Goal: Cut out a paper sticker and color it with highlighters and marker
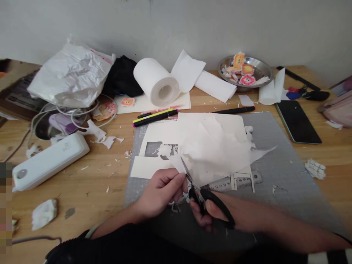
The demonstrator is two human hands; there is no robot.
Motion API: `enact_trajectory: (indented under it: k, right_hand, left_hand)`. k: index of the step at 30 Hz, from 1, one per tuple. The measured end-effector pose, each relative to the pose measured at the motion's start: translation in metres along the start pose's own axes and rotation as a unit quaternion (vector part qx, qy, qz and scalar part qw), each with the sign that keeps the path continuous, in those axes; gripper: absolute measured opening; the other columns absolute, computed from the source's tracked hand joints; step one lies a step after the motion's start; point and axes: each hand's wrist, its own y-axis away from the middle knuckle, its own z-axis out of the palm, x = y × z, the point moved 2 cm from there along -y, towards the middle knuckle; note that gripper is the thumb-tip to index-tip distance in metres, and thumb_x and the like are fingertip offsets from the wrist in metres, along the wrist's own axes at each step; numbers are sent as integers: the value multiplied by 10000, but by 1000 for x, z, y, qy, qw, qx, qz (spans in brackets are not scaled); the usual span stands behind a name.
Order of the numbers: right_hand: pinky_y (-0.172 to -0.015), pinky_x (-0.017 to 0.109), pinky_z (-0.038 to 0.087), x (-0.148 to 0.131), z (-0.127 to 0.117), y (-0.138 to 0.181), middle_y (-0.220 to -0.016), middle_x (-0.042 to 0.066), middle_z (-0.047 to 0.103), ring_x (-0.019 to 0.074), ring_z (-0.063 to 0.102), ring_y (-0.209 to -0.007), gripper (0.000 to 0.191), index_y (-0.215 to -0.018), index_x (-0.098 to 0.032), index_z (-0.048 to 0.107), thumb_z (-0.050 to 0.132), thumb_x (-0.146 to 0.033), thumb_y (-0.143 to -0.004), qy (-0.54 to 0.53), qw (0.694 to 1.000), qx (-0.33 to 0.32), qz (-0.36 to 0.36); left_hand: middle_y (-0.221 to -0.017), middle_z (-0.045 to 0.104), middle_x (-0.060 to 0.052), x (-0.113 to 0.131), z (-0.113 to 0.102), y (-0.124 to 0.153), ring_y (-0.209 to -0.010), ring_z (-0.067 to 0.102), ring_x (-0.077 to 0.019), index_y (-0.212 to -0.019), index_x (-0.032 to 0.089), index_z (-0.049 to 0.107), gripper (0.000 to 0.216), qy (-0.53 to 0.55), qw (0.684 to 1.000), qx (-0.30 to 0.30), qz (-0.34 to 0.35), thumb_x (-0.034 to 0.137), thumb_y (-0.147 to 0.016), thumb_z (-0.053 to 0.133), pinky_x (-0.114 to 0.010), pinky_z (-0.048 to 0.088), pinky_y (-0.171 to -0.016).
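A small paper cutout (180,198) sat pinched in the left hand (159,192) over the grey cutting mat (275,161), held steady for the black-handled scissors (205,198), which the right hand (220,212) gripped through the loops. A steel ruler (233,180) lay beside them on the counter (90,183).

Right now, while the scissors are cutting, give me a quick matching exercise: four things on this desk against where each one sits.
Things:
1. scissors
2. toilet paper roll
3. phone
4. metal bowl

Places:
A. lying dark screen up, right of the grey cutting mat
B. at the back right by the wall, holding coloured cut-outs
C. in the right hand, blades at the white paper
D. on its side at the back, behind the markers

Pairs: 1-C, 2-D, 3-A, 4-B. The left hand pinches the paper's edge.
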Motion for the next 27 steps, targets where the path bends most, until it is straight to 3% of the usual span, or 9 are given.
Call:
enact_trajectory:
  k: [8,17,27]
  right_hand:
    - [-574,232,321,3,1,-1,-681,-31,403,91,367,-617,564,-759,-180,388,380,-743,-773,16,999,38,16]
    - [-612,251,375,5,-1,2,-736,-3,393,99,386,-635,626,-733,-174,396,292,-791,-759,-5,1000,-7,-27]
    - [-535,232,328,-8,1,-1,-691,-27,371,98,340,-604,619,-762,-190,368,416,-803,-693,58,998,8,14]
  left_hand:
    - [-374,387,52,2,1,-1,-375,326,-67,-538,156,537,399,13,1000,5,-16,492,-754,532,-197,261,-399]
    - [-373,399,47,1,0,0,-375,342,-70,-539,157,545,432,3,1000,10,-5,518,-774,518,-198,273,-406]
    - [-360,364,53,-3,-1,1,-364,304,-67,-524,156,549,440,13,1000,-5,-21,530,-756,540,-206,248,-399]
